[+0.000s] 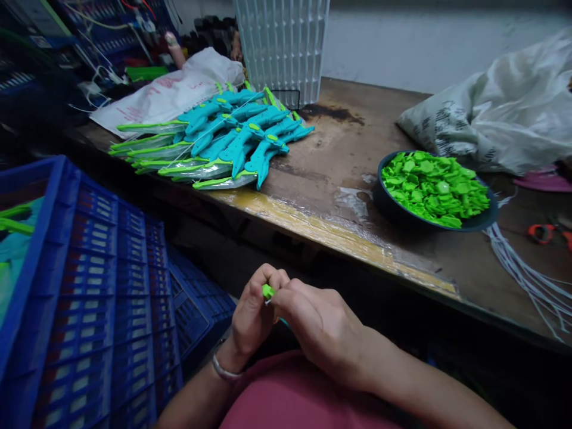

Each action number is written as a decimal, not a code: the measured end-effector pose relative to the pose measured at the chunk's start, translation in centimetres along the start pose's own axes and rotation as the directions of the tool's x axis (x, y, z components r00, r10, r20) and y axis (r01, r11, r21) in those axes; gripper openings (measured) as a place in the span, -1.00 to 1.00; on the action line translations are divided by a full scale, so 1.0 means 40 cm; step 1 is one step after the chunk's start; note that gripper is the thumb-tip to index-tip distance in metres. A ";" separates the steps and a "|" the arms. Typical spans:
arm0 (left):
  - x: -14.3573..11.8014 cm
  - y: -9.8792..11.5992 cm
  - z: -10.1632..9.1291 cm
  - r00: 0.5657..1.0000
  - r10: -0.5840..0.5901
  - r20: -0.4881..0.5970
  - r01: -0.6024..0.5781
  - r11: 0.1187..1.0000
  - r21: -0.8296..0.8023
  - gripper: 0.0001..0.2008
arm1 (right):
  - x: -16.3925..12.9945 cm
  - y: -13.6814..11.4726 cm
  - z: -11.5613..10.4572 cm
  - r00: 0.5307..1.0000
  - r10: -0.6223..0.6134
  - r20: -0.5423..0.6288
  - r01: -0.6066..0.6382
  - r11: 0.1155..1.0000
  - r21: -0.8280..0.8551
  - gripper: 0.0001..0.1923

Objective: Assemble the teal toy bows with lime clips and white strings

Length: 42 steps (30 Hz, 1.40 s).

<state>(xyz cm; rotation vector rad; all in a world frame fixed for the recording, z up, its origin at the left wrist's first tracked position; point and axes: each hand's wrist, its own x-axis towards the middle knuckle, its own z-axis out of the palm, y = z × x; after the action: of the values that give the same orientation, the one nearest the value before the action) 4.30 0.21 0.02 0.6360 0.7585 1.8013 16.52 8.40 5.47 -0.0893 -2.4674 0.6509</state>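
Observation:
Close to my body, below the table edge, both hands meet around a small bright green plastic piece (268,291). My left hand (252,310) pinches it between thumb and curled fingers. From the other side, my right hand (313,319) closes in with its fingertips at the piece, where a thin white strand shows. A sliver of teal shows beneath my hands, mostly hidden. On the table a dark bowl (386,208) holds a heap of small green plastic pieces (440,185). Further left lies a pile of teal and green toy-like plastic parts (241,134) with clear plastic sections.
Blue crates (89,286) stand at the left. The wooden table (353,143) has a taped front edge. A white sack (504,113), white cords (522,274) and orange-handled scissors (540,233) lie at the right. A ribbed translucent crate (281,47) stands at the back.

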 end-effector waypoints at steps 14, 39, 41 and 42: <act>-0.001 -0.022 0.008 0.984 -0.006 -0.176 0.059 0.955 0.292 -0.75 | 0.000 0.044 -0.003 0.956 -0.244 -0.165 0.151 0.886 -0.439 -0.82; 0.038 -0.013 0.021 0.998 -0.038 -0.056 0.050 0.969 0.244 -0.90 | -0.026 0.060 -0.037 0.886 0.431 -0.170 -0.300 0.814 0.498 -0.91; 0.041 -0.008 0.024 0.999 -0.043 -0.008 0.043 0.976 0.212 -0.89 | -0.024 0.066 -0.023 0.823 0.568 -0.005 -0.367 0.539 0.758 -0.80; 0.043 -0.005 0.025 0.999 -0.046 0.016 0.042 0.979 0.201 -0.88 | -0.024 0.069 -0.015 0.800 0.594 0.080 -0.369 0.384 0.846 -0.76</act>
<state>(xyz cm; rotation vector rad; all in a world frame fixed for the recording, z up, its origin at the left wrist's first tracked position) 4.60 2.08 0.65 0.7633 0.9411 1.6883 17.44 10.89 4.09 -0.5076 -1.6027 1.9123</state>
